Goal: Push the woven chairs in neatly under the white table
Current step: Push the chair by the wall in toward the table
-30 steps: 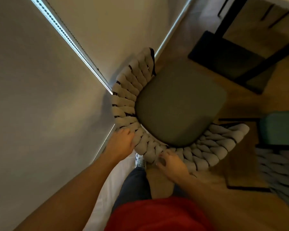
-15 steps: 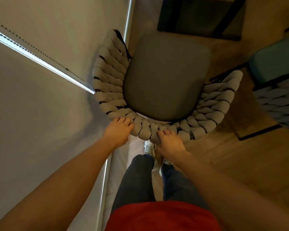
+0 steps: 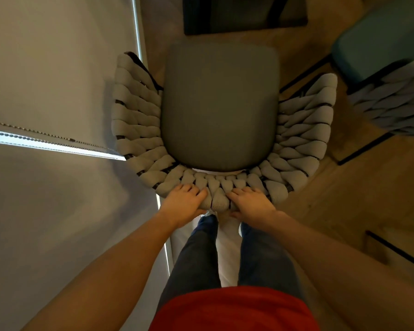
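Squarely below the camera, the chair fills the centre of the frame, its seat running straight up the picture from the curved woven back toward a dark base at the top edge — the table top itself is out of view, so how far the seat has yet to travel cannot be told. Both hands sit at the lower middle on the back's top rim, the seat lying directly ahead of them. The left hand grips the rim left of centre, fingers curled over the weave; the right hand grips it right of centre in the same way, a few strands between them. Neither is nearer — the arms reach forward evenly, so a straight push looks right. A second chair stands at the right edge, and a blind hangs close on the left.
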